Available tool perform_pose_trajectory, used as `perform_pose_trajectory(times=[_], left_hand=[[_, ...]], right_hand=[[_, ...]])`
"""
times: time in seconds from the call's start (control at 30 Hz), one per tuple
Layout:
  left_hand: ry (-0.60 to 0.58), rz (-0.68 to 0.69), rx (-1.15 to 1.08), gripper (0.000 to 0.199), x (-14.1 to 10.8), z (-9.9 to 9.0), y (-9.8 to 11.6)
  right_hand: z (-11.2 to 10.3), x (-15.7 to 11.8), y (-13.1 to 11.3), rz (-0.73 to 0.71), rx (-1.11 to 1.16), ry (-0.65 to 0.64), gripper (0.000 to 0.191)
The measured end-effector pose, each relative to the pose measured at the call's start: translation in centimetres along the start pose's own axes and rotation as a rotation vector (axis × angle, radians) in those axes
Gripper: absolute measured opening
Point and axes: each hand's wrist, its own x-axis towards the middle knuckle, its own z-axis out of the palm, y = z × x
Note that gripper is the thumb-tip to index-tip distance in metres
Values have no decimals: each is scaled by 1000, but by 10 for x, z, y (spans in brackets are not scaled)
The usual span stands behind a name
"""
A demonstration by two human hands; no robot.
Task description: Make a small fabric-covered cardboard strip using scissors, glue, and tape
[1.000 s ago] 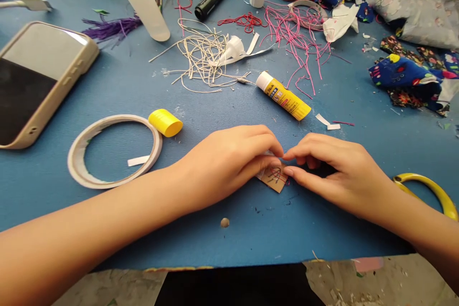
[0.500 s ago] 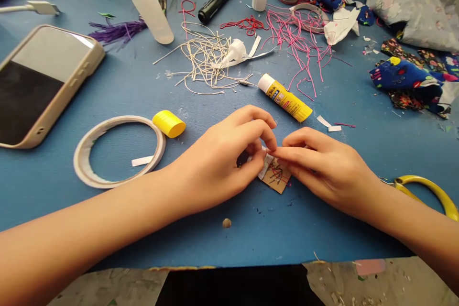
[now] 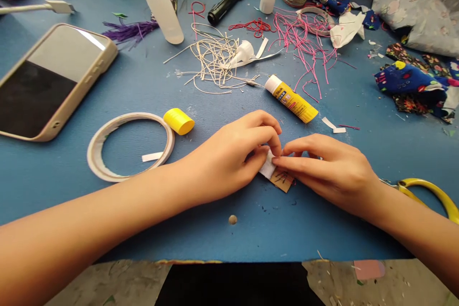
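Note:
A small piece of brown cardboard [image 3: 283, 180] with dark marks lies on the table between my hands. Across its left part sits a white strip [image 3: 267, 169], partly hidden by fingers. My left hand [image 3: 238, 150] is curled, its thumb and fingertips closed at the strip's upper left edge. From the other side, my right hand [image 3: 332, 167] presses its closed fingertips onto the strip and the cardboard's upper edge. Beyond the hands lies an uncapped yellow glue stick [image 3: 292, 99]. Its yellow cap [image 3: 179, 121] rests against a roll of tape [image 3: 93, 153].
Yellow-handled scissors [image 3: 430, 186] lie beside my right wrist. A phone [image 3: 46, 86] is at the left. Farther back are a white bottle [image 3: 163, 12], black marker [image 3: 227, 2], cream string [image 3: 211, 60], pink string [image 3: 301, 38] and fabric scraps [image 3: 412, 79].
The white strip now covers more of the cardboard, and the red lines seen on it before are mostly hidden. My right fingertips have come down onto the strip. The view has shifted slightly.

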Motion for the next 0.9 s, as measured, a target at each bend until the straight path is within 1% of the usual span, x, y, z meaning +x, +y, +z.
perform_pose_trajectory(times=[0.1, 0.23, 0.4, 0.57, 0.67, 0.9], left_hand=[[6, -2, -9, 25, 1, 0, -1], [-8, 18, -7, 23, 2, -2, 0], [-62, -17, -47, 9, 0, -4, 1], [-115, 22, -10, 20, 0, -6, -4], [-134, 40, -20, 23, 1, -7, -6], [-136, 41, -33, 24, 1, -6, -6]], right_hand=[[-2, 0, -1, -33, 3, 35, 18], [-3, 0, -2, -7, 35, 44, 19], [-1, 0, -1, 3, 23, 53, 18], [-2, 2, -1, -23, -27, 10, 15], [-2, 3, -2, -20, -59, -4, 14], [-2, 6, -5, -43, -106, -9, 9]])
